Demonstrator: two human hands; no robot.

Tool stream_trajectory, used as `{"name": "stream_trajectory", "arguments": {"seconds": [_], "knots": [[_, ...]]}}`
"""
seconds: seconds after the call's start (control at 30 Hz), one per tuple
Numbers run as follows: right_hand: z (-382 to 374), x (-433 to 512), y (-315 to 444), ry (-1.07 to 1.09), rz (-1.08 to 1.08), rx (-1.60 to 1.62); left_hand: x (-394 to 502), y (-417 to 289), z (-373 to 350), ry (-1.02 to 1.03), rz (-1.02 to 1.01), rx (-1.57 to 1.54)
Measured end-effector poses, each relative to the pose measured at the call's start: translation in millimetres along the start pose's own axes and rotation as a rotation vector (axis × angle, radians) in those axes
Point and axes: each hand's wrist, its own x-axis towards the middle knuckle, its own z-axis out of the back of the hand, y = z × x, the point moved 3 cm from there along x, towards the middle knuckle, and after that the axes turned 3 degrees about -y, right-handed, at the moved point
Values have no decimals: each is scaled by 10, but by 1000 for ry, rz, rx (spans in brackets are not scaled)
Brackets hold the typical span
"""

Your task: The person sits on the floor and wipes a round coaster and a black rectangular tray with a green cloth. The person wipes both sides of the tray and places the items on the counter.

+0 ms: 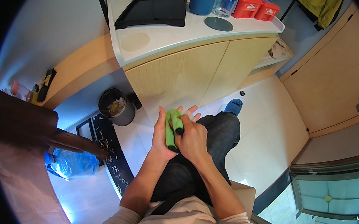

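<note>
A bright green, bent, soft-looking thing (169,129) with black ends is held between my two hands above my lap. It lies along the palm of my left hand (159,136), whose thumb points up beside it. From the other side, my right hand (195,134) curls its fingers round the part that bends back. Something pale and partly see-through (192,115) shows behind the right knuckles; I cannot tell what it is. My fingers hide some of the green thing, so its exact kind is unclear.
Ahead stands a wooden cabinet (183,70), its white top bearing a black tray (160,8), a blue cup (202,3), a clear glass (224,6) and red boxes (246,6). Leftward are a waste bin (124,114) and a blue water bottle (75,165). A wooden door (342,72) is at right.
</note>
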Motion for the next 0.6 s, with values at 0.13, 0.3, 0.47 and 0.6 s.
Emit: {"name": "stream_trajectory", "arguments": {"seconds": [0.13,0.3,0.47,0.6], "knots": [[112,-256,-44,97,-1,-93,-34,-77,0,-18,-19,129],[403,-268,-249,-157,-152,-94,2,-114,-33,79,-46,63],[293,-160,21,-279,80,-40,-12,30,-79,23,-47,20],[42,74,46,-254,138,-210,-48,86,-60,-9,-72,189]]}}
